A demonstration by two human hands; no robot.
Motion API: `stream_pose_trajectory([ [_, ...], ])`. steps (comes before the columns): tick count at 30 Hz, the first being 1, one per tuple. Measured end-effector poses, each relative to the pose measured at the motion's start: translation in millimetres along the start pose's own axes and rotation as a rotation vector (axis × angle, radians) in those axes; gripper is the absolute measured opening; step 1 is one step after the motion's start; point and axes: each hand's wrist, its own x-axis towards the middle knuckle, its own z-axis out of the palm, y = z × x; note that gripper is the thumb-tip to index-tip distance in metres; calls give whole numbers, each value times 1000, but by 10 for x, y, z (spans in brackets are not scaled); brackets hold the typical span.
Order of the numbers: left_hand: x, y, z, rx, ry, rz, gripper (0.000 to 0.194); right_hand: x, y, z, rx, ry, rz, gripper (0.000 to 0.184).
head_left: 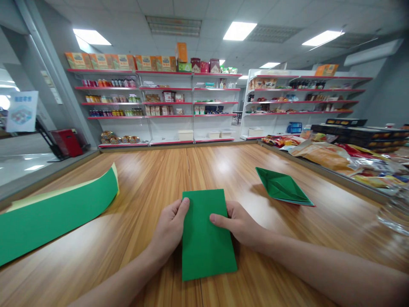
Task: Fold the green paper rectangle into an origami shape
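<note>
A folded green paper sheet (206, 238) lies flat on the wooden table (153, 179) right in front of me. My left hand (169, 228) rests at its left edge, thumb pressing on the upper left part. My right hand (238, 224) lies on the right edge, index finger stretched across the paper. Both hands press the sheet down rather than lift it.
A folded green paper boat (283, 187) sits to the right. A stack of green and yellow sheets (54, 209) lies at the left. Snack packets (329, 155) and dark boxes (361, 132) crowd the right edge. Store shelves (159, 106) stand behind.
</note>
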Motion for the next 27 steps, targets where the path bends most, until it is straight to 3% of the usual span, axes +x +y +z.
stream_pose_trajectory([
  [7,-2,46,20,-200,42,-71,36,-57,-6,25,-123,-19,-29,29],
  [13,3,70,27,-219,133,-110,43,-72,7,36,-202,-12,-35,31],
  [19,15,11,-1,-216,-20,-52,28,-50,3,29,-333,64,-101,28],
  [23,30,-2,-20,-209,6,-103,29,-61,-56,59,-569,76,-204,23],
  [27,51,-20,-43,-245,28,-117,33,-67,-138,98,-665,23,-312,28],
])
